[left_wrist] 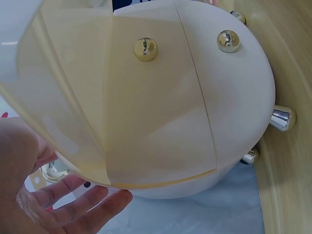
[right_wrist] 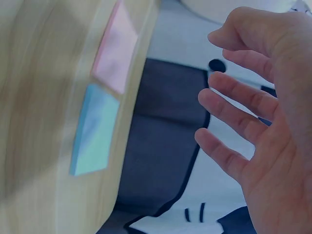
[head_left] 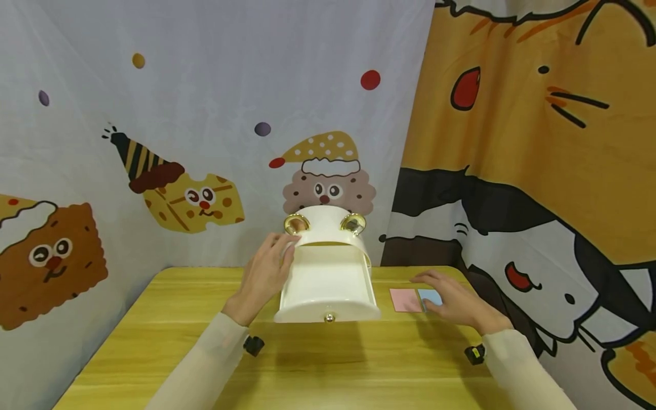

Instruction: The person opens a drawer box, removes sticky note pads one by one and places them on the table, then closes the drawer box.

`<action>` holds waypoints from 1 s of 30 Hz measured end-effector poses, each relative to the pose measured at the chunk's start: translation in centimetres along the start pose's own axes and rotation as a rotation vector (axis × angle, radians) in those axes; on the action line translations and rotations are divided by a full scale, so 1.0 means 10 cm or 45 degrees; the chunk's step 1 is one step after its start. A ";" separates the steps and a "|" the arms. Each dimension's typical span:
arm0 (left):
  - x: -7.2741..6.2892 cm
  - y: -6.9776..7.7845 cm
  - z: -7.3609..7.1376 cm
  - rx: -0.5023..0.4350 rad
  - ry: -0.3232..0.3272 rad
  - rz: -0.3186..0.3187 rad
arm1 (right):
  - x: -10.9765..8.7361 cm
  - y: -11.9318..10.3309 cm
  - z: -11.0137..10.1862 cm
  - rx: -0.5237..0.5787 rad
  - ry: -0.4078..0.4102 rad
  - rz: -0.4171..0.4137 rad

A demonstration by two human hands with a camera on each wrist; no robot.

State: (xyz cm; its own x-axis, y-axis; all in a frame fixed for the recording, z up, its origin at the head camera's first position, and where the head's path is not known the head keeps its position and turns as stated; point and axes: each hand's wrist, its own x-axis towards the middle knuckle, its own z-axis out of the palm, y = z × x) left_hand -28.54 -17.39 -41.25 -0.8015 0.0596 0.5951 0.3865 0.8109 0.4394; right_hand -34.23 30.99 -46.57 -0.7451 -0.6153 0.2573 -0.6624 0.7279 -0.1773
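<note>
A rounded white drawer cabinet (head_left: 328, 221) with two gold rings on top stands on the table. Its upper drawer (head_left: 330, 279) is pulled out, and no contents show inside. Against the cabinet's upper left side rests my left hand (head_left: 263, 276), its fingers (left_wrist: 90, 207) loosely extended along the edge in the left wrist view. My right hand (head_left: 456, 302) hovers with spread fingers over the blue sticky note pad (head_left: 429, 296); a pink sticky note pad (head_left: 405, 300) lies just left of it. Nothing is between the right fingers in the right wrist view.
The wooden table (head_left: 205, 364) ends at a back edge just behind the cabinet. A printed cartoon curtain (head_left: 205, 114) hangs behind and to the right. Lower gold knobs (left_wrist: 146, 49) and shiny feet (left_wrist: 282, 118) show on the cabinet.
</note>
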 end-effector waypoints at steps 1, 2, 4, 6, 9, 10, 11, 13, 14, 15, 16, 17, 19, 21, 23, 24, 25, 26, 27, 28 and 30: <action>0.00 0.00 0.00 -0.002 -0.003 0.001 | 0.00 -0.04 -0.01 -0.001 0.009 -0.010; 0.00 0.00 0.00 -0.003 -0.005 0.001 | 0.00 -0.07 -0.02 -0.002 0.018 -0.018; 0.00 0.00 0.00 -0.005 -0.007 0.002 | 0.01 -0.14 -0.05 -0.004 0.036 -0.038; 0.00 -0.01 0.01 -0.007 -0.007 0.003 | 0.02 -0.21 -0.07 -0.009 0.057 -0.063; 0.01 -0.01 0.01 -0.003 -0.006 0.008 | 0.03 -0.30 -0.10 -0.018 0.089 -0.096; 0.01 -0.01 0.01 -0.002 -0.006 0.010 | 0.04 -0.33 -0.11 -0.015 0.099 -0.108; 0.01 -0.01 0.01 -0.002 -0.007 0.011 | 0.05 -0.37 -0.12 -0.015 0.109 -0.119; 0.02 0.00 0.00 0.000 -0.010 0.017 | 0.06 -0.43 -0.14 -0.016 0.127 -0.135; 0.02 0.01 -0.01 0.001 -0.012 0.019 | 0.06 -0.46 -0.15 -0.007 0.133 -0.144; 0.02 0.01 -0.01 0.002 -0.013 0.022 | 0.07 -0.49 -0.16 -0.005 0.140 -0.151; 0.02 0.01 -0.01 0.002 -0.015 0.028 | 0.07 -0.52 -0.18 -0.001 0.147 -0.157; 0.02 0.01 -0.01 0.005 -0.015 0.035 | 0.06 -0.56 -0.19 -0.001 0.155 -0.164; 0.02 0.01 -0.01 0.012 -0.017 0.049 | 0.06 -0.62 -0.22 0.011 0.175 -0.186; 0.03 0.01 -0.01 0.019 -0.018 0.062 | 0.05 -0.68 -0.25 0.021 0.198 -0.215; 0.03 0.00 -0.01 0.025 -0.018 0.073 | 0.05 -0.73 -0.28 0.033 0.228 -0.259; 0.03 0.00 -0.01 0.024 -0.019 0.075 | 0.05 -0.76 -0.29 0.039 0.246 -0.282; 0.03 0.00 -0.01 0.026 -0.017 0.078 | 0.05 -0.79 -0.31 0.043 0.263 -0.308; 0.03 -0.01 -0.02 0.026 -0.018 0.080 | 0.05 -0.82 -0.32 0.050 0.282 -0.332; 0.03 -0.01 -0.02 0.026 -0.018 0.081 | 0.06 -0.85 -0.33 0.055 0.299 -0.355; 0.03 -0.01 -0.02 0.025 -0.017 0.081 | 0.06 -0.88 -0.34 0.058 0.316 -0.375; 0.03 -0.01 -0.02 0.017 -0.013 0.084 | 0.06 -0.94 -0.37 0.068 0.344 -0.408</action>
State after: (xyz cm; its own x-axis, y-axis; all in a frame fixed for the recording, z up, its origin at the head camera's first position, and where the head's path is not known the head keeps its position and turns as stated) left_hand -28.71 -17.55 -41.01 -0.7792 0.1190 0.6154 0.4323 0.8129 0.3902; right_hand -28.17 24.91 -41.19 -0.4580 -0.7017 0.5457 -0.8658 0.4913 -0.0950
